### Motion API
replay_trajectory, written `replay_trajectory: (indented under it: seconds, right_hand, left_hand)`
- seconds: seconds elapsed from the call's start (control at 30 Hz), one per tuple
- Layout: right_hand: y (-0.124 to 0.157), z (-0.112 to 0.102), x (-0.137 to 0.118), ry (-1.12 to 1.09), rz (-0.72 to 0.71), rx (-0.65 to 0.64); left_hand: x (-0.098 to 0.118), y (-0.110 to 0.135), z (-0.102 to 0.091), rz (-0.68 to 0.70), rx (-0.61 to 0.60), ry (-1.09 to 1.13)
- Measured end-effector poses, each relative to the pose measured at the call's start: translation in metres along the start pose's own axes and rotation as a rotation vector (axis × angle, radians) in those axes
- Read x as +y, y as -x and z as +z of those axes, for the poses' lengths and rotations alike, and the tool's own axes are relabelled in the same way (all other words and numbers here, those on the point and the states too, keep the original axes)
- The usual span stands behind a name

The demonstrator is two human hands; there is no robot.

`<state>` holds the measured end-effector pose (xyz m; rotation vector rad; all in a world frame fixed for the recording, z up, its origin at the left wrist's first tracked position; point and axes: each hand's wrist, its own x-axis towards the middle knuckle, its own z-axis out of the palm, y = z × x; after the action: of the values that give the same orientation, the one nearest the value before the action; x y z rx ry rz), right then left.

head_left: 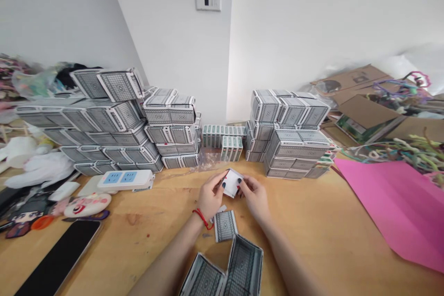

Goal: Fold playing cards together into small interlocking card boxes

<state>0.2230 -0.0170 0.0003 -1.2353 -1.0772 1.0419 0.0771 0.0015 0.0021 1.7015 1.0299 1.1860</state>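
Between both hands, over the middle of the wooden table, is a white playing card (231, 184) with red marks, face up; whether more cards lie under it I cannot tell. My left hand (211, 194), with a red string bracelet at the wrist, grips its left side. My right hand (255, 196) pinches the right side, thumb on top. Just below them a grey patterned playing card (225, 225) lies back up on the table. Nearest me stand open box shapes made of joined cards (244, 261), between my forearms.
Stacked card-built blocks (121, 115) rise at the left, with more stacked blocks (294, 148) at the right. Small card packs (224, 136) stand between. A power strip (126, 179) and phone (58, 259) lie left, pink paper (391, 208) and cardboard boxes (367, 118) right.
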Motion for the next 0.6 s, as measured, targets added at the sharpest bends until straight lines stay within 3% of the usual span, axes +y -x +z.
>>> replay_trajectory:
  seconds: [0.13,0.3,0.6]
  right_hand:
    - [0.000,0.000,0.001,-0.036,0.011,0.060]
    - [-0.001,0.002,0.003,-0.069,0.019,0.027]
    - [0.001,0.001,-0.003,-0.122,0.086,0.054]
  left_hand:
    - [-0.002,0.000,0.003,-0.020,-0.020,0.102]
    - [0.001,0.000,0.004,-0.071,0.003,0.222]
    - [0.011,0.002,-0.004,-0.150,-0.321,0.415]
